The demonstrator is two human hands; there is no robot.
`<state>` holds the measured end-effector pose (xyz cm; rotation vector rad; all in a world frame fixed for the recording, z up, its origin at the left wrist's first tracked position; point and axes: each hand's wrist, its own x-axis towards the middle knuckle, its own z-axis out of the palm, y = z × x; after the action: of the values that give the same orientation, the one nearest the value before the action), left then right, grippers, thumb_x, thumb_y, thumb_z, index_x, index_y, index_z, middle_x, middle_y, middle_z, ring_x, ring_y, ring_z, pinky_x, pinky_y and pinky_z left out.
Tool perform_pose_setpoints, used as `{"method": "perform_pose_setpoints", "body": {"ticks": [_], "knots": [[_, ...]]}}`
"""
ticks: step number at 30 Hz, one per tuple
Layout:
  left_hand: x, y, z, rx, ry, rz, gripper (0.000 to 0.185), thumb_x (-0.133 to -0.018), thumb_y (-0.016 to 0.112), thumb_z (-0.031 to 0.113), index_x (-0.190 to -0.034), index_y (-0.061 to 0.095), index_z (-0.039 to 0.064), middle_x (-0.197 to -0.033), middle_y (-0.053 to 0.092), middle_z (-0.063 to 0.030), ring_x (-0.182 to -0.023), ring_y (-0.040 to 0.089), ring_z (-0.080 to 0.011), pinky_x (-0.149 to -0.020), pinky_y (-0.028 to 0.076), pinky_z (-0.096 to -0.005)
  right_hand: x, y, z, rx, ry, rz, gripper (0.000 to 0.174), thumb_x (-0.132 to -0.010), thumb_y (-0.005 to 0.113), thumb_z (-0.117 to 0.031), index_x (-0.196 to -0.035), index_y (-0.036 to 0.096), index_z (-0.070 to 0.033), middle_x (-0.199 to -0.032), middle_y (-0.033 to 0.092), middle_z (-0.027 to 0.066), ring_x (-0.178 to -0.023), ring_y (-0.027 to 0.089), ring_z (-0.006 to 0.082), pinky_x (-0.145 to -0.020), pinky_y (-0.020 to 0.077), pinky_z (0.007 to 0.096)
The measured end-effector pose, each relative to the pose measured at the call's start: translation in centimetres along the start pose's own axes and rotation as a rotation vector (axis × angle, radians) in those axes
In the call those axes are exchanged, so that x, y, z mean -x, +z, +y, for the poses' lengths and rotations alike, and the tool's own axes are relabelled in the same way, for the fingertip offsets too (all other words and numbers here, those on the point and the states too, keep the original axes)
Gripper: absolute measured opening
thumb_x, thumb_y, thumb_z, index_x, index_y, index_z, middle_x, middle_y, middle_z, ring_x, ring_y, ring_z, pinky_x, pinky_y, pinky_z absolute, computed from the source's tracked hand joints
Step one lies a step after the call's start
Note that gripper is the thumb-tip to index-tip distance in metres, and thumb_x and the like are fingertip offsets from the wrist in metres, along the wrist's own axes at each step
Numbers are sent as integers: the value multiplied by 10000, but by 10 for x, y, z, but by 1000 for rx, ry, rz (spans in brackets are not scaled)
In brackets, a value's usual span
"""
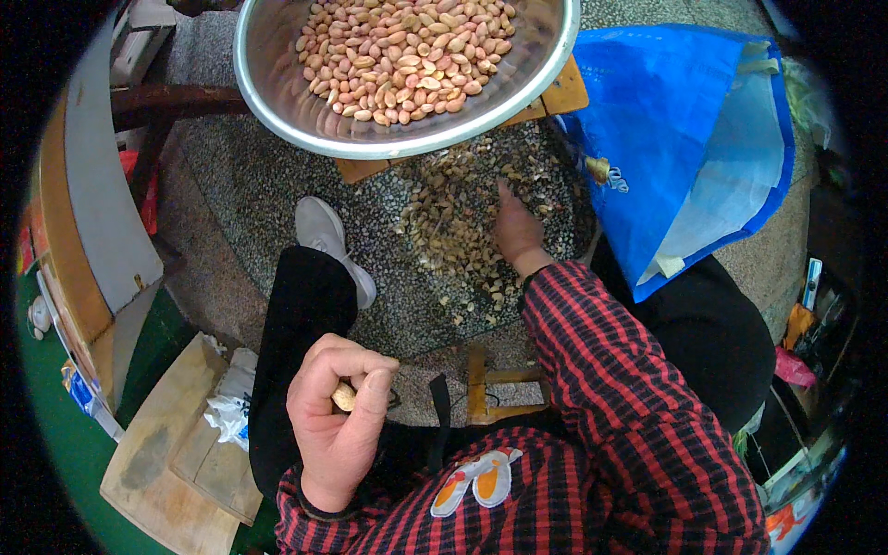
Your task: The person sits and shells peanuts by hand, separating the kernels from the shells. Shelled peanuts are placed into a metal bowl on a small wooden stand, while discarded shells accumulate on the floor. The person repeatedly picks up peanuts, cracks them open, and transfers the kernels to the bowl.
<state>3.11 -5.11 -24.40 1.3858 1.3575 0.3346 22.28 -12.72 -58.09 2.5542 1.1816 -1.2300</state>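
Note:
My left hand (338, 421) is curled above my left thigh, with an unshelled peanut (343, 397) held in its bent fingers. Lower down, my right hand (518, 225) reaches over a scattered heap of peanut shells (451, 215) on the speckled floor. One finger points away from me; the others are hidden beneath the hand, so what it may hold does not show. Beyond both hands, a steel bowl (361, 147) contains many shelled peanuts (409, 59) with pinkish skins. It rests on a wooden stool (569, 90).
A large blue bag (645, 111) stands at the right, its mouth turned towards me. My grey shoe (322, 225) is left of the shells. Wooden boards (159, 444) and a crumpled white plastic bag (232, 409) lie at lower left. A wooden frame (477, 388) shows near my lap.

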Motion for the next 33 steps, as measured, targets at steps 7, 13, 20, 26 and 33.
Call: {"method": "perform_pose_setpoints", "body": {"ticks": [7,13,20,26,33], "knots": [[0,4,2,9,-3,-6,50,-831,670,-10,-838,649,36,-749,527,-13,-650,463,-86,-593,365,-232,-3,-8,23,-185,70,139,617,-928,522,-106,-1501,322,-219,-1232,597,177,-947,631,393,-756,503,507],[-2,5,3,7,2,-23,36,-838,665,1,-847,654,34,-756,527,-16,-650,460,-87,-595,362,-231,-15,3,28,-21,16,41,741,-844,618,-48,-1477,317,-288,-1244,583,173,-981,637,377,-751,537,482],[-2,7,3,10,-1,-23,34,-840,658,-1,-848,654,32,-769,530,-17,-652,457,-87,-598,361,-230,-4,15,36,-34,-123,136,514,-954,511,-131,-1441,395,-249,-1212,575,178,-939,618,400,-756,517,529],[-2,7,4,4,-5,-27,31,-839,659,0,-846,651,29,-770,532,-19,-658,461,-87,-603,365,-230,-9,21,45,-228,-40,172,438,-902,574,-112,-1325,477,-177,-1167,586,177,-1043,592,403,-827,514,503],[-3,6,3,0,-14,-29,28,-842,658,2,-846,650,29,-773,534,-21,-659,464,-88,-607,370,-230,-19,13,38,-358,-45,263,360,-906,608,-141,-1245,515,-64,-1123,598,190,-1005,595,409,-812,496,510]]}}
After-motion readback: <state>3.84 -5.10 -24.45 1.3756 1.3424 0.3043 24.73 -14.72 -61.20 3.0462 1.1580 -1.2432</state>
